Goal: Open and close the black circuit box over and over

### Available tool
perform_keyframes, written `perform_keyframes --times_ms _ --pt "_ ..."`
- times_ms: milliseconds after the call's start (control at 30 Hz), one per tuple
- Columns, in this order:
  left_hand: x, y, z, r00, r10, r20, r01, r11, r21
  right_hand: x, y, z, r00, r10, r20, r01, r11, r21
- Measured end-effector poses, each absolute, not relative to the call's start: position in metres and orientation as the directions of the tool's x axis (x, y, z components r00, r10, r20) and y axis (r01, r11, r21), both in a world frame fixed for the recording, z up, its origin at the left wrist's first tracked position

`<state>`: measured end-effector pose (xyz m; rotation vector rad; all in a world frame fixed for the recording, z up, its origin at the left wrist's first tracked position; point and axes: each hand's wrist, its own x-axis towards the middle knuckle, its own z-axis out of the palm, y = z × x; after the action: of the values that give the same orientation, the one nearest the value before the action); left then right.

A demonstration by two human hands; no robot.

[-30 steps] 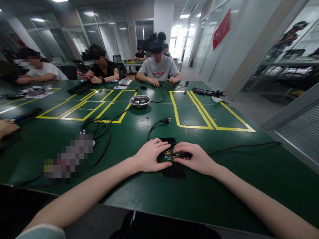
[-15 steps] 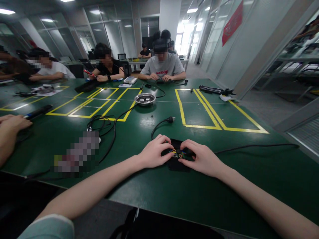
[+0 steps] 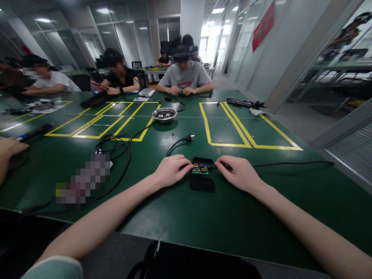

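Observation:
A small green circuit board (image 3: 200, 170) with copper-wound coils lies at the front edge of an open black plastic case half (image 3: 202, 160). My left hand (image 3: 173, 170) is closed in a pinch at the board's left edge. At the case's right end, my right hand (image 3: 240, 173) pinches the black cord (image 3: 293, 164), which runs off to the right. Its grip is partly hidden by the fingers. A flat black case cover (image 3: 202, 185) lies on the table just in front of the board. Behind my left hand, another cord leads to a power plug (image 3: 190, 138).
A metal bowl (image 3: 164, 114) with small metal parts stands farther back. To the left are a blurred-out object (image 3: 84, 180), coiled cable (image 3: 112, 143) and a neighbour's hand (image 3: 13, 149). Yellow tape (image 3: 229, 145) marks the green table. Several people sit around it.
My hands have moved apart to the two ends of the case, uncovering the board, the case half and the cover. The view has shifted slightly to the right.

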<state>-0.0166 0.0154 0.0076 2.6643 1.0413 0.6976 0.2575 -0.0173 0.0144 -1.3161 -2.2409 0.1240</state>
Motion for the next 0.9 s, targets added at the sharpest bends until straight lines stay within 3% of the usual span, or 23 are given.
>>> perform_keyframes --times_ms 200,400,700,900 --pt "-0.025 0.013 0.023 0.75 0.562 0.349 0.464 -0.823 0.328 0.269 -0.021 0.021 -0.505 0.76 0.409 0.705 0.636 -0.313" --pt "-0.031 0.009 0.03 0.811 0.488 0.322 0.33 -0.837 0.437 0.267 -0.026 0.025 -0.613 0.699 0.369 0.623 0.714 -0.318" --pt "-0.029 0.006 0.024 0.792 0.518 0.323 0.276 -0.776 0.567 0.268 -0.028 0.033 -0.647 0.692 0.32 0.614 0.722 -0.319" --pt "-0.028 0.008 0.018 0.787 0.519 0.334 0.254 -0.766 0.591 0.27 -0.028 0.031 -0.657 0.696 0.29 0.628 0.718 -0.3"
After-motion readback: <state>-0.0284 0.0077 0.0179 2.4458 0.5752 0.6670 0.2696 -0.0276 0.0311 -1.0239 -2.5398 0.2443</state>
